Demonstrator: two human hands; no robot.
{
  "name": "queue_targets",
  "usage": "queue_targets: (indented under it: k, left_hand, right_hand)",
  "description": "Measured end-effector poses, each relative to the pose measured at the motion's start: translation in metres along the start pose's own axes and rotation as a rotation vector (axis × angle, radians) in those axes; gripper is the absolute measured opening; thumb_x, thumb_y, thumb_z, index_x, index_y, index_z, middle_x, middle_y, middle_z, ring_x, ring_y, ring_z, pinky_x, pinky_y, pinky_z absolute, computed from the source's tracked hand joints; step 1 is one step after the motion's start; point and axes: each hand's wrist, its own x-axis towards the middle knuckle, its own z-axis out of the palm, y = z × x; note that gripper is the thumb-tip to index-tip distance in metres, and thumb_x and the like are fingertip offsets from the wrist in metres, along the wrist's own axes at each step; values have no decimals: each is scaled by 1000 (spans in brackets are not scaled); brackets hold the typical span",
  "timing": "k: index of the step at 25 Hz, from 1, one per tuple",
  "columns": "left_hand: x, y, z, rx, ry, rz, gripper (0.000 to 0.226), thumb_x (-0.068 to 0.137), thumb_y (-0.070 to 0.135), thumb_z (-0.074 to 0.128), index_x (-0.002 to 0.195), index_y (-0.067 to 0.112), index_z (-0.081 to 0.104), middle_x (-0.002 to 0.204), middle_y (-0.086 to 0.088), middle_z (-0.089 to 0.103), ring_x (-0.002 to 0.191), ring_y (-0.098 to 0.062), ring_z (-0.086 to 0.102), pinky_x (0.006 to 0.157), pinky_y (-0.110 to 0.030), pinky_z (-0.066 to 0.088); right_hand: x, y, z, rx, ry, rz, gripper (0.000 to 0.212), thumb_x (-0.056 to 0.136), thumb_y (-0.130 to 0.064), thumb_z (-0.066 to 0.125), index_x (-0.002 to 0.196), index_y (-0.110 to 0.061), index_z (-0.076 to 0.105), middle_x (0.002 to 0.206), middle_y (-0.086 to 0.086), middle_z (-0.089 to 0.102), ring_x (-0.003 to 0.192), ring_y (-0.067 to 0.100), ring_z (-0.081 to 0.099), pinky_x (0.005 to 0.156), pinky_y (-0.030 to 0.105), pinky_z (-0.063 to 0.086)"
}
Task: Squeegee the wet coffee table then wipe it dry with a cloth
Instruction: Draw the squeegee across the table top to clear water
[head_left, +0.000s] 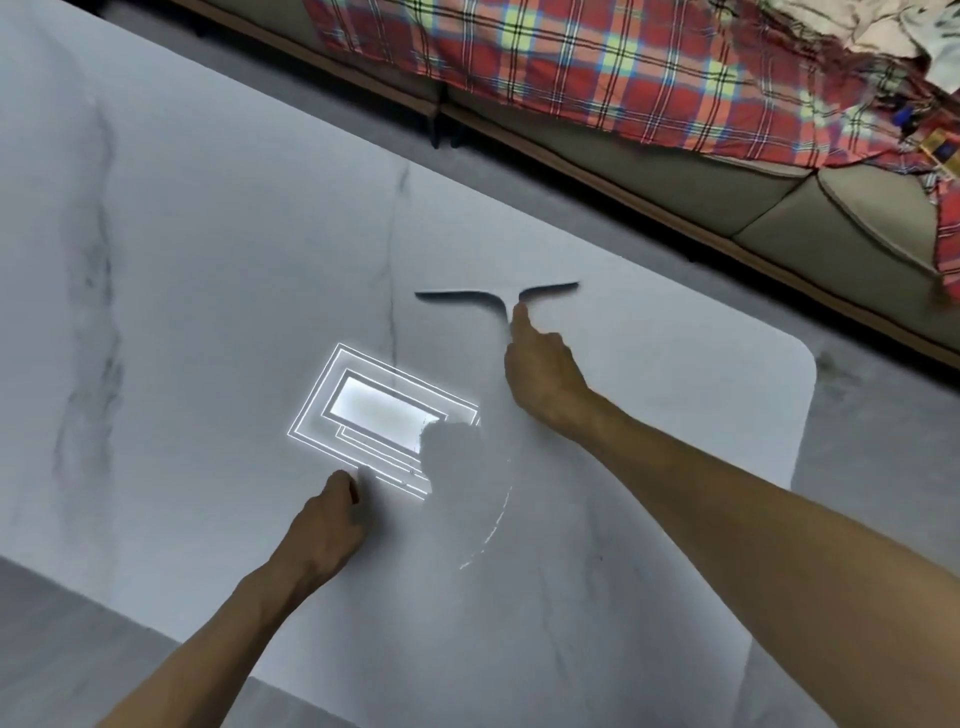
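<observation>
Head view: a thin dark-bladed squeegee (452, 296) is gripped on the white marble coffee table (208, 260) by the outstretched right hand (540, 374), forefinger extended; the left hand (324, 525) is rested on the table nearby, fingers clenched.

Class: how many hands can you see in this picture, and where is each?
2. The left hand rests on the coffee table; the right hand, farther out, holds the squeegee.

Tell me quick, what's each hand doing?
Left hand: curled, resting on the table, nothing seen in it.
Right hand: gripping the squeegee.
</observation>
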Motion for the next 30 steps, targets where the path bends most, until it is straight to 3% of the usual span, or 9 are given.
queue_targets:
  k: [4,7,11,16,21,25,30]
  left_hand:
    - [0,-18,-6,-13,-36,-71,15,81,5,44,94,11,41,75,-6,54,59,-18,45,51,-27,35]
    - [1,-12,-7,-29,-61,-56,15,81,5,45,94,13,41,76,-4,53,61,-15,46,50,-25,33]
    - [-5,-5,0,-52,-77,-15,13,82,5,44,93,13,41,76,-2,51,60,-14,44,50,-26,31]
    - [-18,-19,4,-162,199,-101,13,84,7,41,95,14,38,73,-5,54,61,-21,52,48,-28,36]
    - [-28,-49,0,-273,337,-258,17,85,6,47,97,15,37,75,0,50,67,-23,53,50,-30,38]
    - [-33,-55,2,-249,244,-283,13,86,8,43,98,11,38,79,-9,54,67,-27,54,51,-30,37]
    - [-47,-35,25,-175,8,-202,16,87,6,40,103,7,39,78,-10,53,62,-21,46,50,-28,34]
  right_hand:
    - [-64,13,44,-309,-115,-269,73,96,-9,41,155,-24,2,106,14,59,92,31,61,70,31,39]
    - [-97,47,41,-362,-166,-300,68,97,-10,37,155,-29,5,97,8,55,82,29,58,61,29,38]
    - [-126,86,15,-347,-236,-249,67,98,-18,41,154,-38,10,101,6,57,91,26,59,75,33,44]
    - [-106,28,44,-393,-69,-519,51,103,-32,33,152,-38,18,94,7,59,82,30,63,68,34,44]
    - [-96,-38,102,-428,-105,-845,42,104,-31,38,146,-32,35,90,11,60,74,34,60,57,34,34]
    - [-91,-28,106,-429,-106,-839,43,104,-31,38,146,-39,33,98,11,61,82,35,62,64,35,36]
    - [-105,63,65,-415,-126,-620,47,102,-34,36,146,-49,27,99,3,60,88,29,63,74,37,48]
